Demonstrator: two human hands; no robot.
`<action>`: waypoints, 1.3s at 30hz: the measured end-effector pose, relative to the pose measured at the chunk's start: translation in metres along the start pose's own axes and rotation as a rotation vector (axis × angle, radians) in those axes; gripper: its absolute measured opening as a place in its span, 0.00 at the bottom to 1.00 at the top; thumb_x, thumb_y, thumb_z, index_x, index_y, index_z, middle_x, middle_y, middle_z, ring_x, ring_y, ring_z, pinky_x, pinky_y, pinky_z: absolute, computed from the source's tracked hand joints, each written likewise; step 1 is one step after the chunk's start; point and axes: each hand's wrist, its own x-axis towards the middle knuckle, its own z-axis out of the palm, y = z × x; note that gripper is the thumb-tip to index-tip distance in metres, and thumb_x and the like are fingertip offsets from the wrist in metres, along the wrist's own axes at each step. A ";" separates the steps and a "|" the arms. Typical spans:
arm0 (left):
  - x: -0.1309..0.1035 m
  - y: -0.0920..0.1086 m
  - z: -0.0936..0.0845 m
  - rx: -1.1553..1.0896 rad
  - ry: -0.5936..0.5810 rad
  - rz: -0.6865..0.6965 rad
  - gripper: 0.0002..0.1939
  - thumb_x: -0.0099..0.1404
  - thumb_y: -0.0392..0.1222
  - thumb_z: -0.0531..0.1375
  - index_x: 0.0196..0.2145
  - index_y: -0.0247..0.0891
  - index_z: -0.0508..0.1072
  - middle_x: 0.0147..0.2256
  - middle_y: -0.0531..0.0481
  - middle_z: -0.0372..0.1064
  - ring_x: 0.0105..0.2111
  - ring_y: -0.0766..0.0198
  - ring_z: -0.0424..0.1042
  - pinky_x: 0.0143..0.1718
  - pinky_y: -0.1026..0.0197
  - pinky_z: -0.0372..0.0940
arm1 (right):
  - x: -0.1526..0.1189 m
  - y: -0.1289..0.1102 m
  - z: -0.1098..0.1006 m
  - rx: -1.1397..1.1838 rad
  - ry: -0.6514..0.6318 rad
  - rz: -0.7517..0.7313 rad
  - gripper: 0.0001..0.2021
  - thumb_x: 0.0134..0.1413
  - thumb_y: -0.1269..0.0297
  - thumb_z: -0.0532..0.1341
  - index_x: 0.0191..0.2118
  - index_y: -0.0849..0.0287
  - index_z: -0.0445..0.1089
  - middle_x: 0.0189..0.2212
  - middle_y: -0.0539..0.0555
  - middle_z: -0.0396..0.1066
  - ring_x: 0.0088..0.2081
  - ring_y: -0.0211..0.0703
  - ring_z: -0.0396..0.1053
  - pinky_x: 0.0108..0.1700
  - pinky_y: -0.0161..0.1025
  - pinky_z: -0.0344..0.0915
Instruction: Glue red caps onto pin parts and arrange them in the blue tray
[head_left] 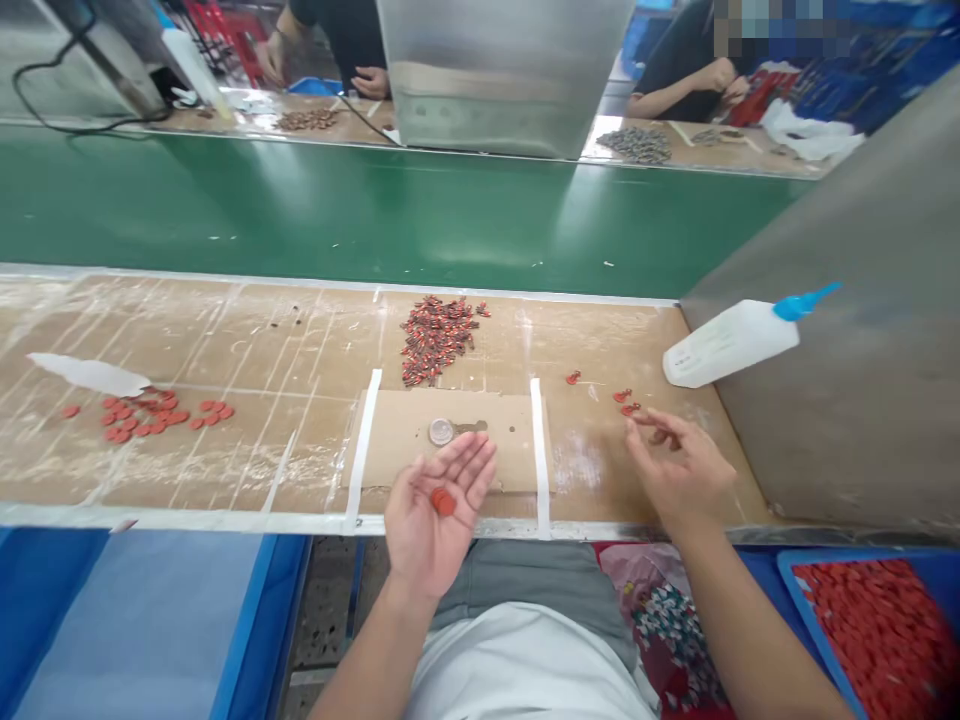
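Note:
My left hand (pixel 433 515) is palm up over the front edge of the cardboard piece (pixel 390 455), with red discs (pixel 443 502) resting in its cupped palm. A round silver-coloured piece (pixel 441 431) lies on the cardboard just beyond the fingers. To the right, my right hand (pixel 679 465) has thumb and forefinger pinched at a small red part (pixel 630 409) on the table. Another small red part (pixel 622 396) lies just beyond it, and one more (pixel 573 377) is farther left. A pile of small red and dark parts (pixel 437 338) sits behind the cardboard.
Red discs (pixel 157 412) and a white packet (pixel 90 374) lie at left. A white bottle with blue nozzle (pixel 731 343) leans near the right metal wall (pixel 855 400). Beyond the green belt (pixel 450 210), people work. A blue bin of red pieces (pixel 877 620) stands lower right.

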 end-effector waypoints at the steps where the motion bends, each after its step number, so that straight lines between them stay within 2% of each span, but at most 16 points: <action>1: 0.002 -0.002 0.003 -0.010 -0.025 -0.010 0.23 0.66 0.49 0.54 0.47 0.28 0.77 0.53 0.33 0.71 0.57 0.49 0.68 0.58 0.51 0.64 | -0.005 -0.019 -0.004 0.118 -0.035 -0.062 0.13 0.50 0.63 0.67 0.44 0.54 0.74 0.32 0.52 0.78 0.26 0.39 0.69 0.35 0.40 0.70; 3: 0.004 -0.005 0.008 -0.031 -0.071 -0.028 0.24 0.66 0.50 0.53 0.49 0.28 0.75 0.55 0.33 0.69 0.59 0.49 0.65 0.61 0.50 0.60 | -0.015 -0.058 -0.010 0.354 -0.236 -0.205 0.15 0.49 0.67 0.69 0.45 0.53 0.73 0.30 0.50 0.77 0.24 0.36 0.69 0.31 0.37 0.69; 6: 0.005 -0.010 0.014 -0.050 -0.114 -0.042 0.26 0.67 0.51 0.51 0.51 0.28 0.73 0.57 0.33 0.67 0.60 0.49 0.63 0.64 0.50 0.55 | -0.027 -0.109 -0.006 0.554 -0.395 -0.364 0.19 0.48 0.66 0.70 0.47 0.54 0.71 0.33 0.51 0.78 0.30 0.39 0.73 0.36 0.37 0.71; 8: 0.003 -0.011 0.016 -0.054 -0.127 -0.042 0.26 0.68 0.51 0.50 0.52 0.28 0.72 0.57 0.33 0.66 0.61 0.49 0.62 0.65 0.50 0.52 | -0.032 -0.129 0.002 0.606 -0.438 -0.390 0.19 0.49 0.64 0.71 0.47 0.55 0.71 0.34 0.53 0.78 0.33 0.41 0.75 0.37 0.39 0.72; 10: 0.001 -0.012 0.016 -0.060 -0.133 -0.031 0.26 0.69 0.51 0.49 0.52 0.27 0.71 0.57 0.33 0.66 0.61 0.48 0.62 0.65 0.50 0.50 | -0.034 -0.138 0.012 0.630 -0.479 -0.371 0.15 0.50 0.64 0.70 0.45 0.55 0.71 0.34 0.53 0.78 0.33 0.41 0.74 0.36 0.38 0.71; 16: 0.000 -0.012 0.011 -0.059 -0.149 -0.006 0.26 0.70 0.51 0.48 0.51 0.27 0.72 0.56 0.33 0.68 0.60 0.48 0.63 0.65 0.49 0.50 | -0.037 -0.141 0.021 0.683 -0.574 -0.191 0.14 0.50 0.66 0.69 0.44 0.54 0.72 0.35 0.52 0.78 0.34 0.41 0.76 0.37 0.38 0.73; 20: 0.000 -0.013 0.012 -0.063 -0.143 0.011 0.26 0.69 0.50 0.48 0.50 0.27 0.73 0.55 0.33 0.69 0.60 0.48 0.63 0.65 0.50 0.50 | -0.035 -0.143 0.020 0.724 -0.609 -0.165 0.14 0.51 0.67 0.69 0.44 0.54 0.72 0.34 0.50 0.78 0.33 0.38 0.76 0.37 0.35 0.73; 22: -0.001 -0.012 0.014 -0.077 -0.141 -0.001 0.26 0.69 0.51 0.49 0.49 0.27 0.74 0.54 0.34 0.69 0.60 0.48 0.64 0.65 0.50 0.50 | -0.032 -0.143 0.019 0.751 -0.599 -0.229 0.13 0.51 0.68 0.69 0.44 0.55 0.72 0.32 0.49 0.78 0.31 0.36 0.75 0.34 0.33 0.72; 24: -0.002 -0.011 0.015 -0.111 -0.148 -0.032 0.26 0.68 0.51 0.50 0.50 0.28 0.74 0.54 0.34 0.69 0.60 0.48 0.64 0.65 0.49 0.50 | -0.029 -0.140 0.018 0.779 -0.550 -0.362 0.13 0.52 0.70 0.68 0.44 0.55 0.72 0.31 0.49 0.78 0.30 0.36 0.74 0.34 0.33 0.72; 28: -0.006 -0.006 0.016 -0.203 -0.183 -0.093 0.25 0.69 0.51 0.49 0.50 0.28 0.73 0.54 0.34 0.69 0.60 0.47 0.63 0.65 0.48 0.51 | -0.021 -0.126 0.010 0.758 -0.365 -0.683 0.18 0.51 0.77 0.66 0.48 0.59 0.71 0.35 0.53 0.79 0.35 0.39 0.76 0.35 0.36 0.71; 30: -0.008 -0.004 0.016 -0.227 -0.193 -0.112 0.25 0.69 0.50 0.49 0.49 0.27 0.74 0.54 0.34 0.69 0.60 0.47 0.63 0.65 0.47 0.51 | -0.018 -0.118 0.004 0.714 -0.308 -0.803 0.16 0.54 0.78 0.63 0.49 0.62 0.70 0.38 0.57 0.79 0.38 0.41 0.76 0.34 0.37 0.71; 35: -0.013 -0.006 0.015 -0.207 -0.195 -0.138 0.23 0.69 0.48 0.51 0.48 0.27 0.75 0.50 0.36 0.73 0.55 0.51 0.68 0.63 0.48 0.55 | -0.010 -0.107 -0.011 0.594 -0.268 -0.899 0.10 0.60 0.74 0.58 0.46 0.59 0.70 0.43 0.59 0.78 0.41 0.41 0.76 0.35 0.38 0.72; 39: -0.018 -0.012 0.009 -0.047 -0.211 -0.109 0.16 0.69 0.41 0.54 0.47 0.28 0.76 0.46 0.38 0.75 0.50 0.55 0.72 0.59 0.51 0.61 | -0.008 -0.106 -0.014 0.567 -0.254 -0.906 0.11 0.62 0.73 0.57 0.48 0.58 0.69 0.46 0.59 0.77 0.43 0.40 0.75 0.38 0.38 0.73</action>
